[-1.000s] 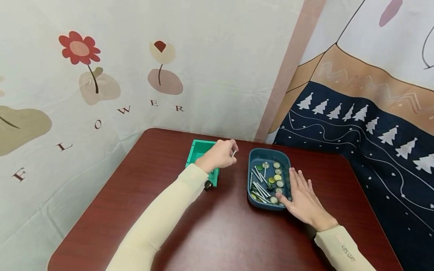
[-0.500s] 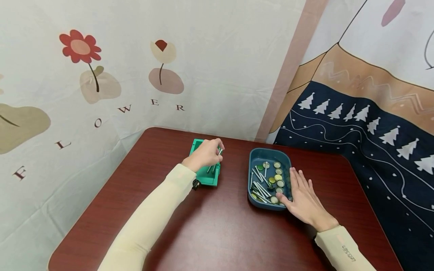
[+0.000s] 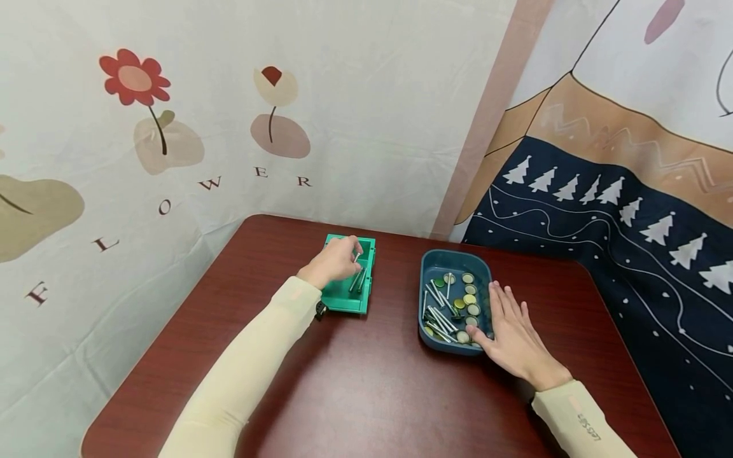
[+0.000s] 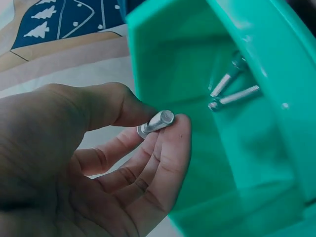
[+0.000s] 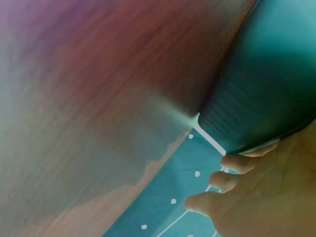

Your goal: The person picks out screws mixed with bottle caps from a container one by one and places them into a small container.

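Observation:
My left hand [image 3: 332, 262] pinches a silver bolt [image 4: 158, 122] between thumb and fingers, over the green tray [image 3: 349, 305]. Two more bolts [image 4: 239, 95] lie inside that tray in the left wrist view. On the right, the straight fingers of my right hand [image 3: 515, 340] rest against the right side of a dark blue tray [image 3: 458, 259], its thumb over the rim. Several long bolts [image 3: 442, 321] lie in the left part of the blue tray. Round bottle caps [image 3: 470, 299], silver, yellow and green, are spread mostly along its right part.
Both trays stand on a dark red-brown wooden table [image 3: 355, 381] with rounded corners. A strip of tabletop separates them. Behind the table hangs a pale cloth [image 3: 366, 127] printed with flowers, and a dark blue cloth [image 3: 572, 229] with white trees hangs at the right.
My left hand has moved left with the bolt, from the gap between the trays to over the green tray, and lower. The right hand has stayed at the blue tray.

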Demonstrator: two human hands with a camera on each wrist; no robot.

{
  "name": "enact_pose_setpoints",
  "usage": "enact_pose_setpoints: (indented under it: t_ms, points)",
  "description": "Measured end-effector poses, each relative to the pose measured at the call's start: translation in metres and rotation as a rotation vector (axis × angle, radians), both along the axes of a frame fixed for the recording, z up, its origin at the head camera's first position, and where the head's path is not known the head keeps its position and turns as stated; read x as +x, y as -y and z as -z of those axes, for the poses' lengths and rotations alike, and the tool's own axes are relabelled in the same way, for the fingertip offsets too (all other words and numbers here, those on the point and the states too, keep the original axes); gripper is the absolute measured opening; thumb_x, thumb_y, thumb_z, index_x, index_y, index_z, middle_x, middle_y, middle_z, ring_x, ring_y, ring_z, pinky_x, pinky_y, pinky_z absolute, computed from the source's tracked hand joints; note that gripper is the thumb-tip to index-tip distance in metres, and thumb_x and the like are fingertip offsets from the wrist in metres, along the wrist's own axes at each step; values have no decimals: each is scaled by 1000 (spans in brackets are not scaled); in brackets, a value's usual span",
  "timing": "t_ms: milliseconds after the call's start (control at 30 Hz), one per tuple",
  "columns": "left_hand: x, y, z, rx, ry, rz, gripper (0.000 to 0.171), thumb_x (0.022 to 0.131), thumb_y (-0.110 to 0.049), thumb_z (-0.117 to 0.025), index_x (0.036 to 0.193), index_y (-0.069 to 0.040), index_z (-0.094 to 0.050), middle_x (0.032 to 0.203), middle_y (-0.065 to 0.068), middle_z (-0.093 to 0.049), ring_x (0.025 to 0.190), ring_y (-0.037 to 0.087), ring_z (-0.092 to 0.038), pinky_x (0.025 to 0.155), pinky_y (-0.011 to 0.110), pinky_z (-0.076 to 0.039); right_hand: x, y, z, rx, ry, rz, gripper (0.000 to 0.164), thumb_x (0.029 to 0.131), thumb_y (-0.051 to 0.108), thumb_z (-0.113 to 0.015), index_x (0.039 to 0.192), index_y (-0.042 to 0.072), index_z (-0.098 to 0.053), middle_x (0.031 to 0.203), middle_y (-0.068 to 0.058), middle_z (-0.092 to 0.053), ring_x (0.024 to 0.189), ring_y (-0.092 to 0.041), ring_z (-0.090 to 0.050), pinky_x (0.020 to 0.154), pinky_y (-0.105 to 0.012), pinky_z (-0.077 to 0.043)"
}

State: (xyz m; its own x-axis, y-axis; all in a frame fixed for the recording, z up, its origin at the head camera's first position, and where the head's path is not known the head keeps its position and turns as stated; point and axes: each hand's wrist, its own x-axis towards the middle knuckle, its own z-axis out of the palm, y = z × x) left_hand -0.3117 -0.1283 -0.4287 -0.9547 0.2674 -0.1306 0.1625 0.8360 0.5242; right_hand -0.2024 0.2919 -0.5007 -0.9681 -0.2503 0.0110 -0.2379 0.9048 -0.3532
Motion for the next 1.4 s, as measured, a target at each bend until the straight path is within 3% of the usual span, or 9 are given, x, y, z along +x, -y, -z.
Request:
enact_pose_setpoints:
  t_ms: [133, 300, 433, 600, 733, 867, 967, 1100, 1400]
  points:
    - [-2, 2, 3, -34, -2, 0, 37, 112, -7, -69, 149, -2, -66, 83, 4, -64, 73, 17, -53, 82, 37, -51, 0, -1, -1, 8, -14, 0, 111, 114, 64, -63, 186, 0, -8, 195, -28, -9, 180, -59, -9, 138, -88, -12]
    - [-3, 4, 7, -84, 6, -5, 37, 114, -8, -70, 150, 1, -67, 81, 5, -65, 77, 18, -53, 86, 38, -55, 1, -1, -1, 5, -23, -6, 111, 114, 62, -65, 186, -1, -9, 195, -28, -10, 179, -59, -10, 138, -88, -13]
    - [-6, 4, 8, -100, 24, 2, 41, 114, -7, -70, 154, 3, -66, 119, 20, -80, 75, 18, -59, 87, 38, -58, 0, -2, -2, -6, -16, -19, 111, 114, 62, -66, 186, 0, -8, 195, -27, -10, 180, -59, -10, 138, -88, -13]
    - [-12, 0, 11, -103, 79, 12, 46, 114, 1, -65, 160, 4, -63, 160, 26, -68, 55, 16, -47, 67, 31, -48, -3, -9, -4, -4, -30, -32, 105, 115, 59, -67, 187, 3, -14, 196, -25, -14, 180, -59, -11, 138, -88, -13]
    - [-16, -2, 13, -148, 86, 11, 11, 114, 3, -63, 114, 1, -74, 100, 15, -69, 56, 15, -31, 58, 30, -36, -4, -12, -3, 14, -53, -52, 100, 116, 53, -67, 187, 4, -17, 196, -22, -15, 180, -59, -13, 137, -89, -13]
    - [-15, -3, 15, -173, 68, 6, 31, 116, -3, -65, 88, -9, -54, 74, 4, -38, 61, 17, -30, 62, 33, -36, -4, -12, -1, 8, -49, -69, 96, 116, 40, -66, 186, 2, -14, 196, -24, -12, 179, -59, -13, 136, -90, -13]
    - [-12, -2, 15, -163, 34, -7, 11, 116, -9, -70, 109, -2, -66, 93, 11, -61, 71, 19, -48, 70, 34, -48, -4, -11, 0, -10, -53, -69, 94, 113, 29, -66, 186, 1, -13, 196, -25, -12, 179, -59, -14, 135, -91, -14]
    - [-10, -2, 14, -142, -8, -28, 35, 117, -14, -71, 147, 3, -67, 143, 23, -73, 100, 25, -70, 88, 40, -61, -4, -11, 1, -19, -54, -66, 95, 113, 26, -66, 187, 2, -12, 196, -25, -13, 179, -59, -14, 136, -90, -14]
    - [-5, -9, 1, -95, -136, -31, 37, 116, -12, -65, 150, 2, -67, 148, 23, -72, 119, 34, -74, 89, 41, -63, -5, -12, 2, -7, -51, -61, 95, 115, 31, -67, 187, 2, -11, 196, -25, -12, 179, -59, -14, 135, -90, -15]
